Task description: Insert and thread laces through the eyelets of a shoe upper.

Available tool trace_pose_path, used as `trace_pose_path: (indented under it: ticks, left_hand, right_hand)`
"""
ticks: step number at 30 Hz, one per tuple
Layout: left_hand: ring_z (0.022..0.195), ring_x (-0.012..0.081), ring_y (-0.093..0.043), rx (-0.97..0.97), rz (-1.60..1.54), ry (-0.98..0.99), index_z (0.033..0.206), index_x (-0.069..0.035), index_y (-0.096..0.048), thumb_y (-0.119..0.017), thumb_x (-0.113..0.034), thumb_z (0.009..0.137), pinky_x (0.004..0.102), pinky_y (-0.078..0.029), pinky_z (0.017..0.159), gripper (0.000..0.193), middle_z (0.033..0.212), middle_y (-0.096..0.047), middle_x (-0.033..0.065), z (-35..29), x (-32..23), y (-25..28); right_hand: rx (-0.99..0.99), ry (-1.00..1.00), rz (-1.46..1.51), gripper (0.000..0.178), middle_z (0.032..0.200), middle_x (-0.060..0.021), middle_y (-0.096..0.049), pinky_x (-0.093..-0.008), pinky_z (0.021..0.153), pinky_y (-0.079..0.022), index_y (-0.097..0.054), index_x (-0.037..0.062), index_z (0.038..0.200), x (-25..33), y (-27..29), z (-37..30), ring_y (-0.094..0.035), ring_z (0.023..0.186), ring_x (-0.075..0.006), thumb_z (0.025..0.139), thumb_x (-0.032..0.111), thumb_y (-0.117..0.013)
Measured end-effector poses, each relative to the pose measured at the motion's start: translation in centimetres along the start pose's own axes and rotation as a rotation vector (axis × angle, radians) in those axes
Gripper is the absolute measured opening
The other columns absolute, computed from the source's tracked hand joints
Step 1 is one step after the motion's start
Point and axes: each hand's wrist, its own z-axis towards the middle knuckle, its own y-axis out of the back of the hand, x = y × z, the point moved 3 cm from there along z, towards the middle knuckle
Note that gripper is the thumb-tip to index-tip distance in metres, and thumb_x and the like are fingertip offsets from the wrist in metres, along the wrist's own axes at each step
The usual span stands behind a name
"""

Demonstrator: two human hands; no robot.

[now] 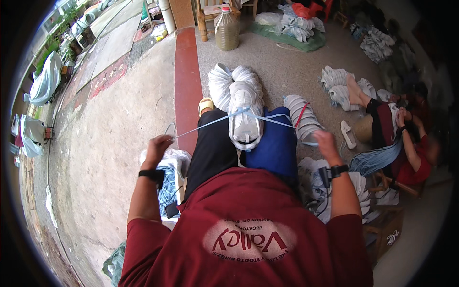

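Observation:
A white shoe upper (245,125) rests between my knees, its heel opening toward me. Light-blue shoelace (205,125) runs out from its eyelets to both sides, stretched nearly straight. Out beyond my left knee, my left hand (158,147) is closed on one end of the lace. My right hand (328,145), past the right knee, grips the other end with bent fingers. Just ahead of the upper lie nested stacks of white uppers (221,86). Another white stack tied with a red strip (302,117) is beside my right knee.
By my left thigh is a box of light-blue laces (167,189). More white uppers (358,189) are piled at my right. A seated person (413,153) works farther right, near a loose white shoe (348,135). A big plastic jug (226,29) stands ahead.

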Motion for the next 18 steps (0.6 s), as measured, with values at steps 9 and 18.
trace_pose_path:
  ticks: [9, 18]
  left_hand:
    - [0.042, 0.0032, -0.039, -0.234, -0.053, 0.717, 0.084, -0.005, -0.065, -0.061, -0.009, 0.080, 0.0174, -0.028, 0.036, 0.006, 0.061, -0.055, -0.0012, -17.6, 7.0, 19.1]
    - [0.039, 0.0050, -0.041, -0.313, 0.067, 1.025, 0.074, -0.007, -0.064, -0.062, -0.006, 0.076, 0.0201, -0.029, 0.033, 0.003, 0.057, -0.056, 0.0015, -29.5, 9.2, 26.9]
  right_hand:
    - [-0.187, -0.384, 0.007, 0.019, 0.062, -0.0054, -0.053, -0.0273, 0.058, -0.040, -0.056, -0.0037, 0.071, -15.1, 17.3, -18.2, -0.049, 0.059, -0.0126, 0.081, 0.012, -0.052]
    - [0.105, -0.583, -0.540, 0.019, 0.069, -0.0076, -0.061, -0.0332, 0.062, -0.044, -0.061, 0.0028, 0.069, -16.2, 24.1, -28.5, -0.059, 0.066, -0.0244, 0.077, 0.019, -0.054]
